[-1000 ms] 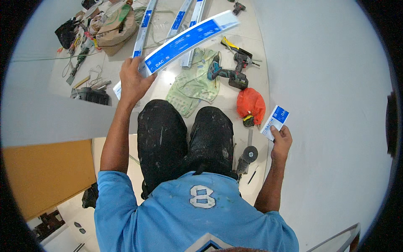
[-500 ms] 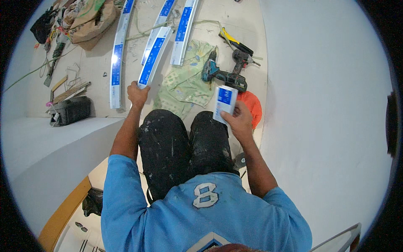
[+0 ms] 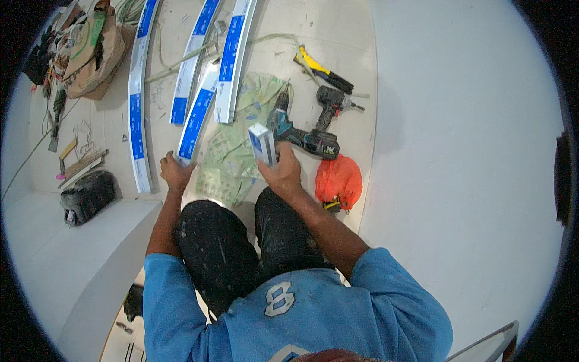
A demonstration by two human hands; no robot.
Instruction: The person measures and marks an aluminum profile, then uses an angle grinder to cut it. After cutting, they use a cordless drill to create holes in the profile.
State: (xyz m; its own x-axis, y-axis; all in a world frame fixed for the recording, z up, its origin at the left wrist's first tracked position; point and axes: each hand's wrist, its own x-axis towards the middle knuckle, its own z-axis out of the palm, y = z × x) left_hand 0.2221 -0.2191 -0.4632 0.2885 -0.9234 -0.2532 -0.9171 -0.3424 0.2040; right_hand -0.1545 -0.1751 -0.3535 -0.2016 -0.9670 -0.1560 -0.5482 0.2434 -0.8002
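Both hands have something in their grasp: the left hand (image 3: 176, 173) grips the near end of a strip (image 3: 198, 119), white with blue labels, and the right hand (image 3: 283, 172) is closed round a short piece (image 3: 262, 145) of like colouring, held up over the cloth (image 3: 224, 158). The strip points away from the person, its far part between two others; whether it lies on the floor (image 3: 289, 21) or hangs just above, I can't tell from here.

I'd judge the step in hand to be handling these two pieces together. The next move would seem to call for a steady hold on the strip's end, with the short piece kept clear of the drill (image 3: 282, 123) just to its right.

Three loose strips (image 3: 137, 99) lie on the pale, littered floor. Beside the drill is a driver (image 3: 330, 104), with a red bag (image 3: 338, 180) nearer the person. A plain white wall (image 3: 464, 151) fills the right side; over on the left a bulging paper bag (image 3: 99, 63) stands beyond a black case (image 3: 89, 196).
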